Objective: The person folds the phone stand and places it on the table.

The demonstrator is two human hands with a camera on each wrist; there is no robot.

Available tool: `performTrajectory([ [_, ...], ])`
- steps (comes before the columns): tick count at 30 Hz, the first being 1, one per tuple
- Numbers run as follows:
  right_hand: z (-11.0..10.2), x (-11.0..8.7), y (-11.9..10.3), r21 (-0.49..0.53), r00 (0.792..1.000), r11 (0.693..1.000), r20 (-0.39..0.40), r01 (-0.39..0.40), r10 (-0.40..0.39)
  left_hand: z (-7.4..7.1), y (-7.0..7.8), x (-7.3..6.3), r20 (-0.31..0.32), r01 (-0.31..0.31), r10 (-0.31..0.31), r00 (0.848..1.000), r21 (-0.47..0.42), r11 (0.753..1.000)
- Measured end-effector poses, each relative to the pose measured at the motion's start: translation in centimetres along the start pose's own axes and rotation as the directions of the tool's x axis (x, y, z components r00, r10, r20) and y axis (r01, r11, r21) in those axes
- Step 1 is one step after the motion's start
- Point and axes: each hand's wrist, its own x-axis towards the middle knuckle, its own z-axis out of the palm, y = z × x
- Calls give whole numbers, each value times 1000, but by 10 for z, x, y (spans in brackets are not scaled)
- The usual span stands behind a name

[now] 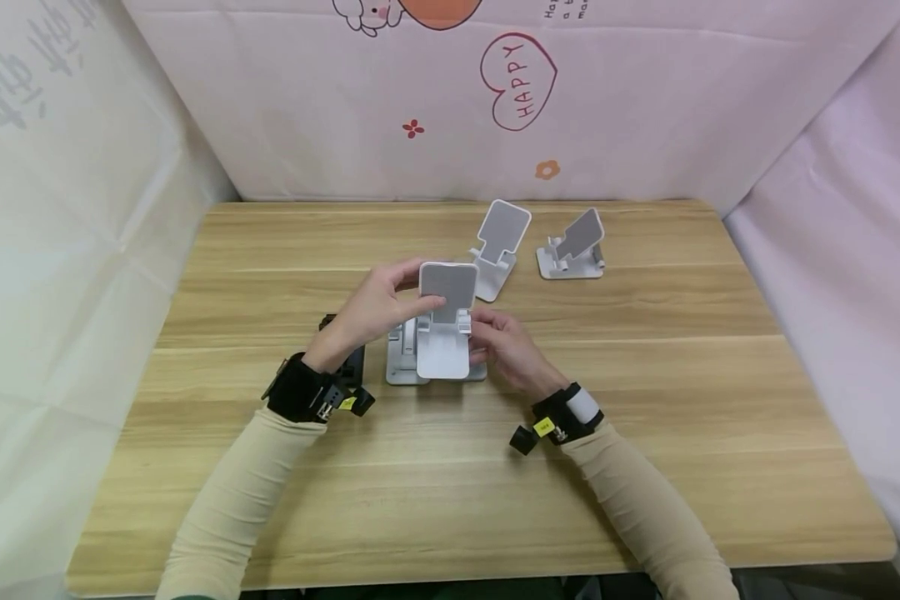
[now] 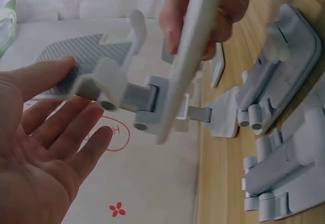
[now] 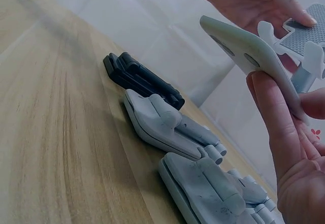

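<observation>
A white foldable phone stand [image 1: 444, 350] with a grey ribbed pad is held above the table, its hinged arm unfolded. My left hand [image 1: 378, 308] pinches the padded plate [image 2: 96, 51], thumb on the pad and fingers behind it. On the other side, my right hand [image 1: 512, 350] grips the flat base [image 3: 249, 51] between thumb and fingers. Beneath the held stand lie two folded white phone stands, one [image 1: 400, 371] to the left and another [image 3: 203, 188] partly hidden in the head view. A folded black phone stand [image 3: 142, 79] lies beside them, near my left wrist.
Two unfolded white phone stands are farther back on the wooden table [image 1: 682, 358]: one [image 1: 504, 229] just behind my hands, the other [image 1: 581, 242] to its right. A printed cloth [image 1: 330, 108] hangs behind the table's far edge.
</observation>
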Motion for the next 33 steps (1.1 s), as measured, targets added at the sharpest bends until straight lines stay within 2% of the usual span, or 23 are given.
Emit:
performTrajectory([
  [4, 1, 0, 0, 6, 1000, 1000, -4, 3, -3, 4, -8, 1, 35, -49, 47, 998, 48, 998],
  [9, 3, -2, -1, 20, 1000, 1000, 10, 22, -22, 7, -16, 0, 45, -48, 45, 998, 72, 996],
  [19, 0, -1, 3, 26, 998, 999, 53, 38, -39, 8, -20, -1, 40, -53, 50, 998, 84, 995],
  [26, 2, -2, 4, 35, 997, 999, 61, 37, -39, 8, -20, -2, 44, -82, 78, 996, 96, 992],
  [33, 4, -5, 4, 27, 998, 999, 56, 28, -30, 8, -22, -3, 48, -86, 81, 996, 116, 990],
])
